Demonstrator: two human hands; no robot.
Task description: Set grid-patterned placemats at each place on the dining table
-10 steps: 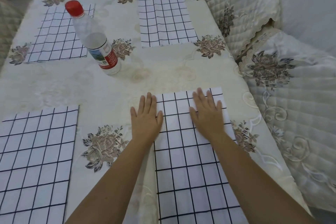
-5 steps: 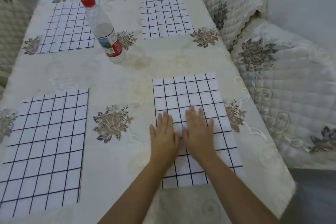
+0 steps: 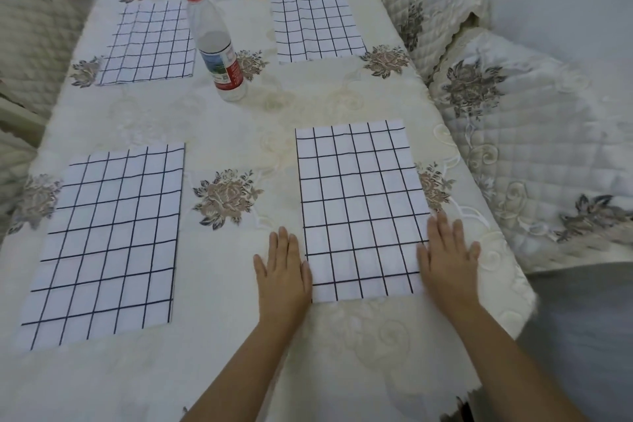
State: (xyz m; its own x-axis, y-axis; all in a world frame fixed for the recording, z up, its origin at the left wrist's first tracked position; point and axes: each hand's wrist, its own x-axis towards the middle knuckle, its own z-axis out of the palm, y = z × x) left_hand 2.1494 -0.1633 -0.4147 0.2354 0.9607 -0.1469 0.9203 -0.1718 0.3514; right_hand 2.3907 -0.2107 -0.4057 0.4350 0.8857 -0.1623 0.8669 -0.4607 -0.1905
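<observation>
While flat, left hand and right hand flank placemat.

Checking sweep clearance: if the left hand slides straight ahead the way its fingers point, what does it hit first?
Probably nothing soon. The left hand lies flat on the tablecloth, just left of the near right placemat. Ahead is bare cloth; the water bottle stands farther on, left of that line, though depth is unclear.

Hands now apart, flanking placemat
</observation>
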